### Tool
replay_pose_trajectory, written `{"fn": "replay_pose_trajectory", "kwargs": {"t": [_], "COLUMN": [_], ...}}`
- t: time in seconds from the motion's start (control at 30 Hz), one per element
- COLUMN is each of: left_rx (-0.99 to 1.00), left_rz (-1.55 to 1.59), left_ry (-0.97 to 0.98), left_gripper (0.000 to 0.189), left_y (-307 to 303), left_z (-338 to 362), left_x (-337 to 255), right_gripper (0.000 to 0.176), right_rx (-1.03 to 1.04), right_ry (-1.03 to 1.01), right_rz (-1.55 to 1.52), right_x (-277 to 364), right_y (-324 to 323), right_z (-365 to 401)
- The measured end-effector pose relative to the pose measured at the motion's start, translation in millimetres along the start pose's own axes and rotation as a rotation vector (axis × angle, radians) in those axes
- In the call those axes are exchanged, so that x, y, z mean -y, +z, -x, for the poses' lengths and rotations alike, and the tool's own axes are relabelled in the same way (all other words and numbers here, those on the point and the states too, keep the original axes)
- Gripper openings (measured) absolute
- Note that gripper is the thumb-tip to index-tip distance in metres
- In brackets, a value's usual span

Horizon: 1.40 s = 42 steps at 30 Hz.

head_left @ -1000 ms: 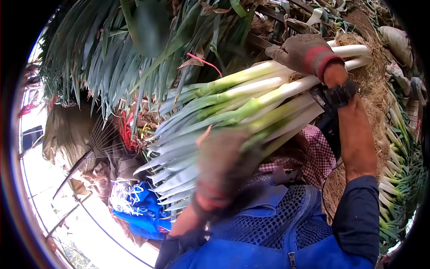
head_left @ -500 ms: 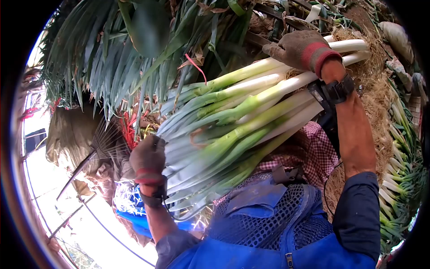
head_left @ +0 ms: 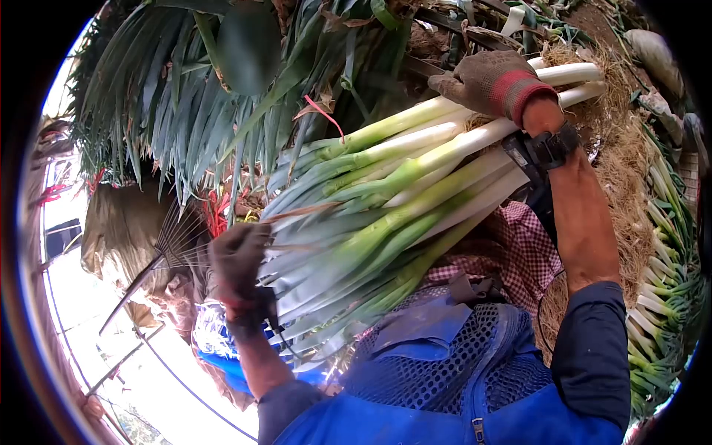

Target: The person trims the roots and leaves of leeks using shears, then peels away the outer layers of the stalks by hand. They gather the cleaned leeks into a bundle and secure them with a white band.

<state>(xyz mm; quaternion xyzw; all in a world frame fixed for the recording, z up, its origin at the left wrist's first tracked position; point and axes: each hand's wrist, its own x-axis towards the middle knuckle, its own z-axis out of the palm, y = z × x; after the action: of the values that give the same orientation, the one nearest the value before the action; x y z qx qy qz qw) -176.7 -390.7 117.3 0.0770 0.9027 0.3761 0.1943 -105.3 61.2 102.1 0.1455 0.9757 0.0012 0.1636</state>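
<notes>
A bundle of large green onions lies slantwise across my lap, white stalks at the upper right and green leaves toward the lower left. My right hand, in a brown glove with a red cuff, is wrapped over the white stalks near the root end. My left hand, gloved too, is closed at the leaf tips and pinches a thin brownish dry leaf stretched over the bundle. Its fingers are slightly blurred.
A big pile of green onions hangs over the upper left. A wire rake stands at left beside brown cloth and red ties. More onions line the right edge, beside dry roots.
My left hand has turned and moved slightly left, and a brown leaf now stretches from it across the bundle. My right hand has shifted slightly left.
</notes>
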Motion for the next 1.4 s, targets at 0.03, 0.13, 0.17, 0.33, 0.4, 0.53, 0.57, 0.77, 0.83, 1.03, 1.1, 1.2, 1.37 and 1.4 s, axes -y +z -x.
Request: {"fn": "replay_pose_trajectory", "kwargs": {"t": [0.03, 0.13, 0.17, 0.33, 0.4, 0.53, 0.57, 0.77, 0.83, 1.03, 1.1, 1.2, 1.37, 1.4], "left_rx": [-0.093, -0.304, -0.507, -0.716, -0.793, -0.187, 0.045, 1.510, 1.567, 1.212, 0.990, 0.782, 0.936, 0.934], "left_rz": [0.144, 0.274, 0.081, -0.107, 0.190, 0.277, 0.320, 0.501, 0.572, 1.000, 0.930, 1.353, 1.274, 1.282], "left_ry": [0.031, 0.188, 0.349, -0.057, -0.395, 0.071, 0.092, 0.100, -0.186, -0.505, -0.488, -0.451, -0.416, -0.412], "left_gripper": [0.013, 0.017, 0.023, 0.023, 0.032, 0.049, 0.047, 0.051, 0.044, 0.021, 0.022, 0.026, 0.045, 0.045], "left_y": [-15, -93, -130, -199, -169, -13, 27, 239, 298, 352, 346, 353, 309, 304], "left_z": [-5, -9, -28, -36, -44, 14, 33, 70, 73, 72, 68, 67, 65, 66], "left_x": [18, 61, 123, 157, 123, -36, -69, -150, -130, -109, -114, -104, -99, -94], "right_gripper": [0.070, 0.070, 0.070, 0.071, 0.072, 0.074, 0.073, 0.075, 0.075, 0.077, 0.078, 0.080, 0.077, 0.077], "right_rx": [0.007, 0.023, 0.024, -0.016, -0.034, 0.000, 0.016, 0.008, 0.017, 0.087, 0.120, 0.142, 0.241, 0.282], "right_ry": [0.007, 0.009, 0.008, -0.001, -0.006, 0.010, 0.010, 0.009, 0.014, -0.002, -0.001, -0.004, -0.017, -0.029], "right_rz": [-0.005, 0.006, 0.005, -0.029, -0.033, -0.048, -0.062, -0.083, -0.078, -0.117, -0.107, -0.093, -0.132, -0.129], "right_x": [1, 0, 0, 0, -1, 1, 2, 0, 0, 0, 0, -1, -4, -5], "right_y": [0, -2, 0, 1, 2, -1, -4, -5, -8, -12, -16, -20, -17, -17], "right_z": [0, -1, -1, -1, 0, -1, -1, -2, -3, -5, -6, -10, -13, -15]}}
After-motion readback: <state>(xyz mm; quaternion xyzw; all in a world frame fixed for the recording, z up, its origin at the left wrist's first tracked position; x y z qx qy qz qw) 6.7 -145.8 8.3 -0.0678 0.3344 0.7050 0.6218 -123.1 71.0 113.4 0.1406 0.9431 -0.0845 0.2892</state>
